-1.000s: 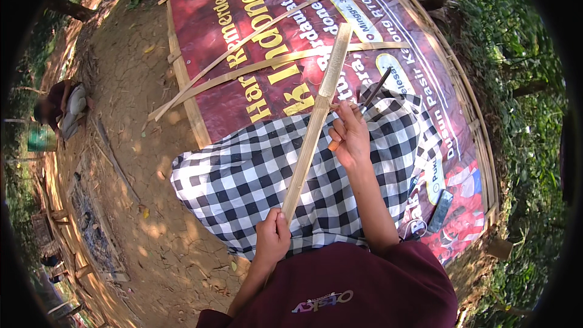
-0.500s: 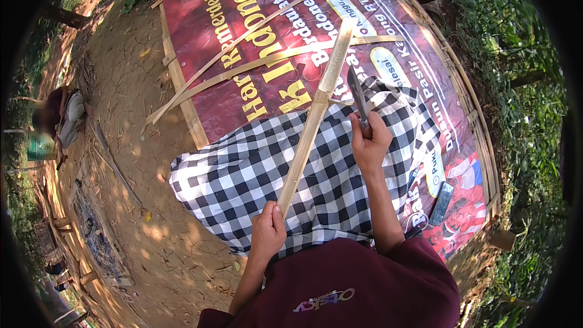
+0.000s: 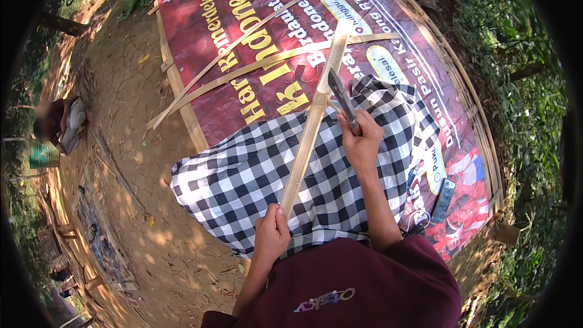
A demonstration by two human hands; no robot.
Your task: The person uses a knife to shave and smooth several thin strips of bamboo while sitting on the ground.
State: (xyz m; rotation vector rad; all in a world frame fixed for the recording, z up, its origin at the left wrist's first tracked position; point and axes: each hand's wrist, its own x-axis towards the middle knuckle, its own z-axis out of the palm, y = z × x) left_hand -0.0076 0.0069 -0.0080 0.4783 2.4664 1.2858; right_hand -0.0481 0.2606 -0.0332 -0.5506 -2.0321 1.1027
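My left hand [image 3: 271, 232] is closed round the near end of a long split bamboo strip [image 3: 302, 153], which slants up and away to the right. The strip's far part is paler, as if shaved, and a thin sliver sticks out from its right side. In my right hand [image 3: 363, 140] I grip a knife [image 3: 342, 98] by its handle. Its dark blade points up and to the left, its tip at or very close to the bamboo's right edge. A black-and-white checkered cloth [image 3: 243, 176] covers my lap under both hands.
A dark red printed banner [image 3: 212, 36] lies beneath me, edged with bamboo. Two thin bamboo strips [image 3: 234, 75] cross on it. A dark phone-like block [image 3: 444, 197] rests at right. Another person [image 3: 70, 123] sits at far left by a green container [image 3: 44, 154]. Plants [image 3: 522, 146] grow at right.
My right hand has moved left and slightly nearer, bringing the knife blade over to the bamboo's edge. My left hand keeps its hold, and the strip has barely shifted.
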